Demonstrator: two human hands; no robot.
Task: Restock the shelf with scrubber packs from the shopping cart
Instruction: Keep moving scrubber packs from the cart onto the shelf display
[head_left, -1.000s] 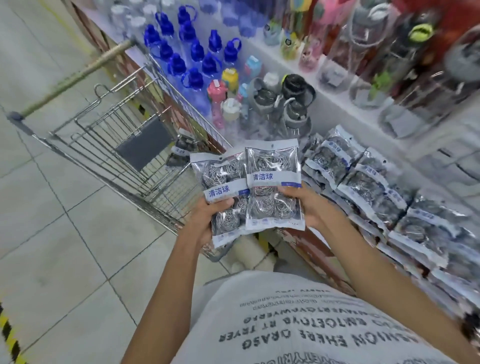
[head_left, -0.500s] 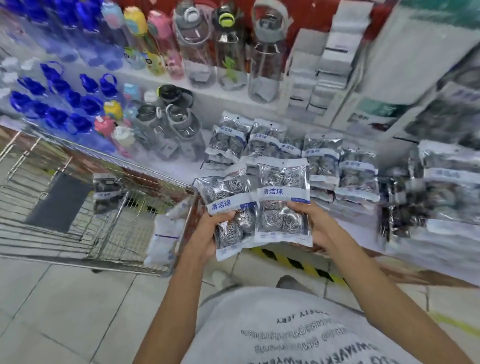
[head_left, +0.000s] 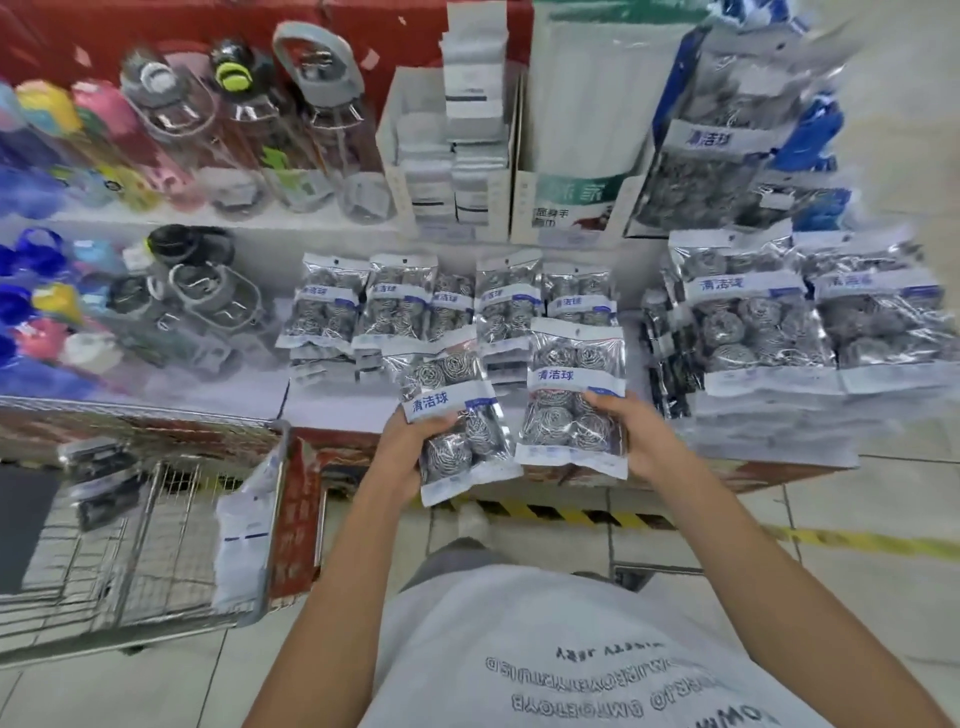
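Packs had split apart: left hand (head_left: 410, 441) gripped 1 pack (head_left: 457, 421), right hand (head_left: 636, 431) gripped another (head_left: 571, 395); next, onto shelf (head_left: 332, 402) rows.

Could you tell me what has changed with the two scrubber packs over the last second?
The two packs, overlapped before, are now apart: the left hand holds the left pack, the right hand holds the right pack, both nearer the shelf. Both grips are unchanged.
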